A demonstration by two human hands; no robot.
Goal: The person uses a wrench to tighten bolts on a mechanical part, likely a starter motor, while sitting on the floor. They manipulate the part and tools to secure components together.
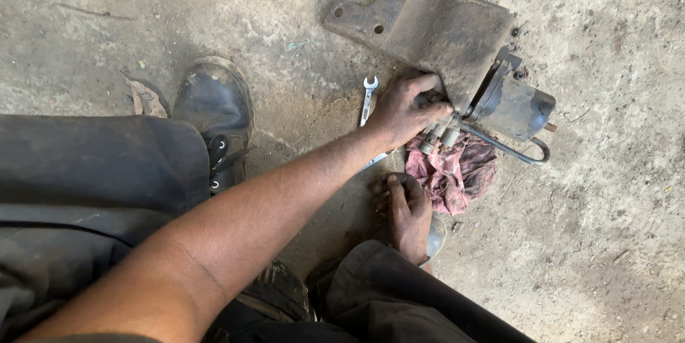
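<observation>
Concrete floor (pixel 606 243), dusty and stained, fills the view. Far right of centre lies a rusty metal bracket plate (pixel 428 25) with bolt holes, flat on the floor; a grey cylindrical unit (pixel 517 107) is fixed at its near right end, and a bent metal pipe (pixel 510 149) curves out below that unit. At near left are the person's dark trousers and a worn black boot (pixel 214 111). A red rag (pixel 453 172) lies crumpled on the floor just near of the plate, under the pipe fittings (pixel 439 132). The left hand (pixel 407 107) reaches across from the near left, its fingers closed on the fittings at the plate's near edge. The right hand (pixel 408 211) rests loosely curled, holding nothing, just beside the rag's left edge. An open-ended spanner (pixel 367 99) lies on the floor, partly hidden behind the left hand.
</observation>
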